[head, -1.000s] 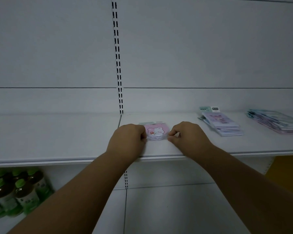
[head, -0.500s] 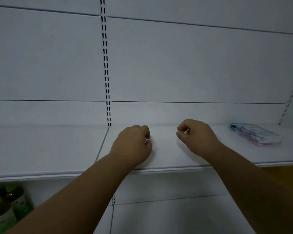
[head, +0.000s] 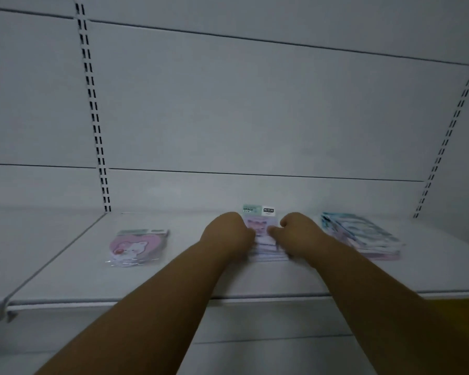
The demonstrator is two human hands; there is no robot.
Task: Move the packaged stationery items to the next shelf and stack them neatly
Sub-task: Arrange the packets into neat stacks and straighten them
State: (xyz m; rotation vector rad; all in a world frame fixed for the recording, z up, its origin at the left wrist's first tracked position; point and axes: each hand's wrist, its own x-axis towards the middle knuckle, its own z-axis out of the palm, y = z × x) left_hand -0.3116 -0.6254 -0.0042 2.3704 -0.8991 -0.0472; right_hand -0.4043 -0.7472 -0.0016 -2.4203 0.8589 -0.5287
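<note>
Centre-frame on white metal shelf (head: 173,282): lilac plastic-wrapped stationery stack (head: 263,239) is pinched at both side edges by left hand (head: 228,234) and right hand (head: 299,234), fingers curled shut; judged light, slippery.

Bare shelf (head: 201,277) lies open between the pink packet (head: 137,247) and the (blurred, seemingly stacked) middle pile (head: 266,239).

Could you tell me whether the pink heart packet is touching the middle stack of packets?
Apart: the head view shows bare shelf between the heart packet and the middle stack.
</note>
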